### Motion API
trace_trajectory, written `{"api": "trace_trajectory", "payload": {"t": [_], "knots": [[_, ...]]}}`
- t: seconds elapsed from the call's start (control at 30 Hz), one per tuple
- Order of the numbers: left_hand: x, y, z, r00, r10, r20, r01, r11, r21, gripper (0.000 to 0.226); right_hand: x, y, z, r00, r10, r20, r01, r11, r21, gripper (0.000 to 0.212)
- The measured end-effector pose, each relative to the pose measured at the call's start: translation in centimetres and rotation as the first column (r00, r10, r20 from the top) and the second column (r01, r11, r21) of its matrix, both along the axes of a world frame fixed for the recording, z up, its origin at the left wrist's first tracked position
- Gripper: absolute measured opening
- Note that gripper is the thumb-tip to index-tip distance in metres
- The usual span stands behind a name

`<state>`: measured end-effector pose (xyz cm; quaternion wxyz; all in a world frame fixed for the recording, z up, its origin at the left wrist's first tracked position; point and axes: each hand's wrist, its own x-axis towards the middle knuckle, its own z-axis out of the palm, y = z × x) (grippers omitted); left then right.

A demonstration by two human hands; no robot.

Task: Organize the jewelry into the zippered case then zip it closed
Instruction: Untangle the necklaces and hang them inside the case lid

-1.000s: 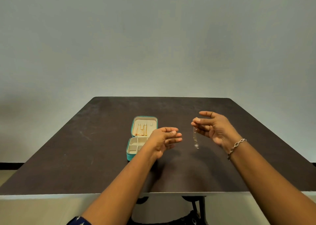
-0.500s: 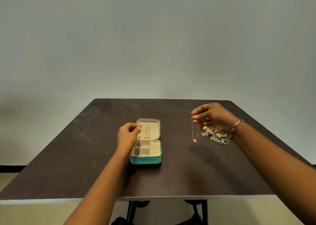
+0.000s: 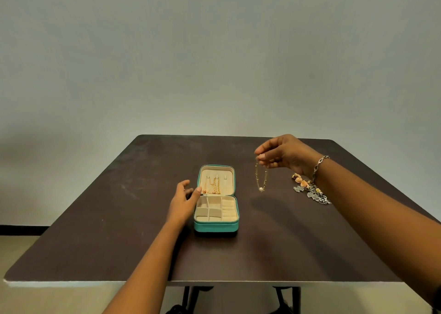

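**Person sorting jewelry into an open teal case [image 3: 216, 227] on a dark table [image 3: 95, 242].**

L hand [image 3: 182, 202] is lying loose-fingered at the case's 9 o'clock, thumb tip at its L edge, gripping nothing. The case is sitting unzipped approx mid-table, w/ gold chains [image 3: 213, 187] hanging in its lid. At its 2 o'clock, R hand [image 3: 284, 155] is pinching a beaded gold chain [image 3: 260, 179], dangling it above the table. A jewelry pile [image 3: 310, 190] is lying at that chain's 3 o'clock, beside the braceleted R wrist.
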<state>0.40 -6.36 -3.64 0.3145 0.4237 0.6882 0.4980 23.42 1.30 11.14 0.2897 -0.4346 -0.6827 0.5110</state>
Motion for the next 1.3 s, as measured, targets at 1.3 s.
{"api": "trace_trajectory", "payload": {"t": [1.3], "knots": [[-1.0,2.7,-0.5,0.971,-0.07,-0.23,0.101,0.987,0.125,0.044,-8.0,3.1,-4.7,0.931,0.138,0.338,-0.252,0.913,0.322,0.013]]}}
